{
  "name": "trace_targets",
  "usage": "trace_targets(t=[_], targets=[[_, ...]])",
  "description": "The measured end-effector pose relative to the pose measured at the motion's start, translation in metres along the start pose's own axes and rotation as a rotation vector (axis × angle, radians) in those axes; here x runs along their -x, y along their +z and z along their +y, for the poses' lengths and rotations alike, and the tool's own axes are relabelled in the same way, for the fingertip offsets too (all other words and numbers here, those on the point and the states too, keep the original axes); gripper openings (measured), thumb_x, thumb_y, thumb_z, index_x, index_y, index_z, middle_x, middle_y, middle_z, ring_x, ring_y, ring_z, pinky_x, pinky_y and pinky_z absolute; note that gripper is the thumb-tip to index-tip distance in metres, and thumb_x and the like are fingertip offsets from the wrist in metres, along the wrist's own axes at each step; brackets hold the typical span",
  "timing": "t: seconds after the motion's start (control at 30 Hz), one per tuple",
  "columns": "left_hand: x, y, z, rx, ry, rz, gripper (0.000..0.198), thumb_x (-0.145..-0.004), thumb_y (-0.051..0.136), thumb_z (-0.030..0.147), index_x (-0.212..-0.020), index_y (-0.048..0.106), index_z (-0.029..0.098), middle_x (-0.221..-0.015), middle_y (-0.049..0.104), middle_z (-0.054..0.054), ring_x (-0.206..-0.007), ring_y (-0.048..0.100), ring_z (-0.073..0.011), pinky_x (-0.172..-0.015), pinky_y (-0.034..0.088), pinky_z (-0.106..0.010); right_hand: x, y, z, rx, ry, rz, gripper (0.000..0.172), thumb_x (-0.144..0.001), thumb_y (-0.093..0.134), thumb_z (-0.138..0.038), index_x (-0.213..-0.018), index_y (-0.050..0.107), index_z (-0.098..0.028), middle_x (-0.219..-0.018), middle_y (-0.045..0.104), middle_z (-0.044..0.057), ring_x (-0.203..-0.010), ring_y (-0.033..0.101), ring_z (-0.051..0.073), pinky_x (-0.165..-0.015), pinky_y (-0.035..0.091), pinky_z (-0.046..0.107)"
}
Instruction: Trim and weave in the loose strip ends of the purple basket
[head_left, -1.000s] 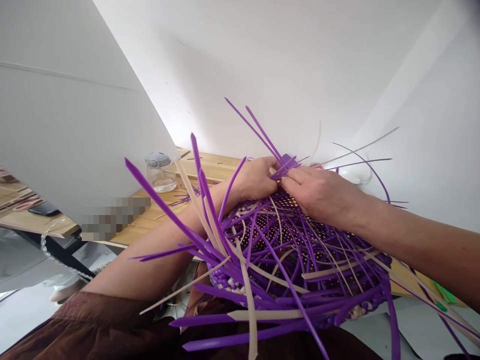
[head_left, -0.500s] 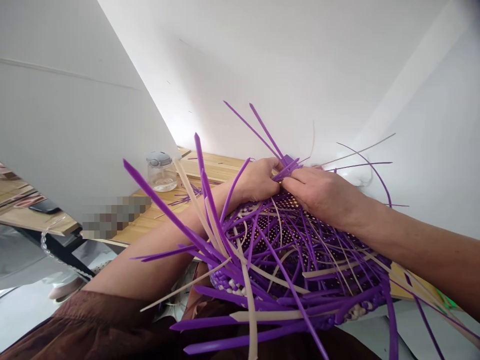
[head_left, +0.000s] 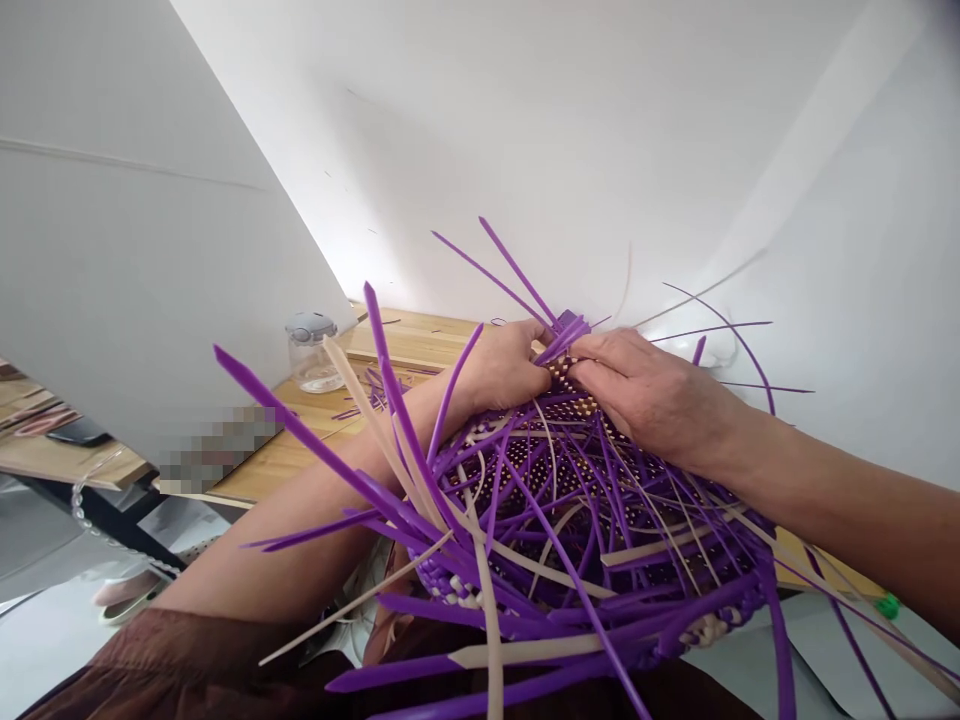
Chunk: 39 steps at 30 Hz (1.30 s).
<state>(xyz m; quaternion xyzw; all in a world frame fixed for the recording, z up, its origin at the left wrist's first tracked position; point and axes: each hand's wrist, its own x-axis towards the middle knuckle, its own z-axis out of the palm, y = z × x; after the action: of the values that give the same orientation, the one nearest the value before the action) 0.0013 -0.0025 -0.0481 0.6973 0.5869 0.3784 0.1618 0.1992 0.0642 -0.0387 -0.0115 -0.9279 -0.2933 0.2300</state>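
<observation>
A woven basket (head_left: 585, 405) of purple and cream strips tilts over my lap, its inside facing me. Many loose strip ends stick out round its rim and cross its opening. At the far rim, my left hand (head_left: 510, 362) pinches a purple strip (head_left: 561, 338) between thumb and fingers. Just to its right, my right hand (head_left: 637, 385) has its fingers closed at the same part of the rim, on a strip end that they mostly hide. Two long purple strips (head_left: 514, 265) rise beyond the left hand.
A wooden table (head_left: 300, 460) carries a clear jar with a grey lid (head_left: 313, 350) and scattered purple strip scraps (head_left: 375, 385). White panels (head_left: 112, 200) stand close at the left and behind. At far left, a dark phone (head_left: 79, 432) lies near a beaded string (head_left: 97, 520).
The right hand has drawn slightly away from the left, baring more weave between them. The whole view has shifted a little, with the basket lower and further left.
</observation>
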Motion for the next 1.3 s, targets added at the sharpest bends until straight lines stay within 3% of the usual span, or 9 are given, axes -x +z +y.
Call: trace_targets(t=[0.13,0.27,0.37,0.5,0.73,0.97,1.17,1.3], targets=[[0.001,0.001,0.001,0.018,0.027,0.011,0.042,-0.069,0.060,0.014,-0.111,0.065,0.018,-0.089,0.074,-0.005,-0.079,0.065,-0.0214,-0.075,0.052,-0.035,-0.007,0.004,-0.001,0.052,0.010,-0.001,0.020,-0.091,0.047,-0.007,-0.083,0.063,-0.015,-0.093,0.063,0.010,-0.091,0.053,0.022,-0.077,0.047,0.035],[0.003,0.000,0.002,0.029,0.038,0.024,0.041,-0.070,0.060,0.015,-0.110,0.065,0.018,-0.090,0.074,-0.006,-0.081,0.065,-0.0227,-0.076,0.052,-0.036,-0.010,0.003,-0.005,0.114,-0.005,0.008,0.019,-0.092,0.048,-0.007,-0.086,0.065,-0.014,-0.092,0.063,0.009,-0.091,0.051,0.022,-0.070,0.044,0.032],[0.003,-0.001,0.002,0.020,0.036,0.020,0.039,-0.070,0.060,0.015,-0.109,0.066,0.017,-0.091,0.074,-0.007,-0.081,0.065,-0.0232,-0.077,0.052,-0.037,-0.008,0.001,-0.006,0.101,0.012,-0.008,0.017,-0.092,0.049,-0.008,-0.091,0.065,-0.013,-0.097,0.063,0.010,-0.093,0.052,0.022,-0.070,0.043,0.032],[0.002,0.000,0.000,-0.007,0.043,0.023,0.040,-0.070,0.059,0.014,-0.109,0.066,0.017,-0.089,0.074,-0.006,-0.079,0.065,-0.0226,-0.075,0.052,-0.037,-0.009,0.003,-0.005,0.121,-0.007,0.021,0.021,-0.092,0.047,-0.006,-0.084,0.065,-0.013,-0.091,0.063,0.010,-0.088,0.051,0.022,-0.071,0.044,0.033],[-0.001,0.003,-0.002,-0.032,0.039,0.046,0.040,-0.071,0.059,0.015,-0.110,0.067,0.015,-0.090,0.074,-0.007,-0.081,0.065,-0.0216,-0.075,0.051,-0.035,-0.015,0.003,-0.010,0.265,-0.244,0.086,0.023,-0.094,0.049,-0.006,-0.087,0.069,-0.014,-0.090,0.067,0.008,-0.094,0.052,0.022,-0.084,0.043,0.036],[0.000,0.003,0.001,-0.026,0.038,0.011,0.033,-0.070,0.056,0.010,-0.100,0.068,0.015,-0.084,0.072,-0.004,-0.075,0.063,-0.0185,-0.069,0.049,-0.031,-0.016,0.010,-0.016,0.267,-0.400,-0.091,0.018,-0.093,0.053,-0.010,-0.086,0.069,-0.014,-0.087,0.068,0.007,-0.083,0.055,0.021,-0.075,0.040,0.037],[-0.001,0.003,0.000,0.011,0.014,0.002,0.034,-0.067,0.054,0.008,-0.097,0.069,0.015,-0.076,0.069,-0.002,-0.067,0.060,-0.0165,-0.062,0.046,-0.028,-0.016,0.025,-0.018,0.260,-0.418,-0.154,0.020,-0.092,0.051,-0.006,-0.086,0.069,-0.012,-0.082,0.070,0.008,-0.078,0.062,0.021,-0.080,0.046,0.040],[-0.002,0.005,-0.001,0.077,0.008,0.028,0.028,-0.070,0.060,0.014,-0.094,0.071,0.017,-0.080,0.072,-0.004,-0.072,0.063,-0.0184,-0.067,0.049,-0.029,-0.023,0.046,-0.036,0.162,-0.374,-0.168,0.024,-0.093,0.046,-0.005,-0.093,0.070,-0.010,-0.087,0.072,0.012,-0.079,0.066,0.024,-0.077,0.052,0.044]])
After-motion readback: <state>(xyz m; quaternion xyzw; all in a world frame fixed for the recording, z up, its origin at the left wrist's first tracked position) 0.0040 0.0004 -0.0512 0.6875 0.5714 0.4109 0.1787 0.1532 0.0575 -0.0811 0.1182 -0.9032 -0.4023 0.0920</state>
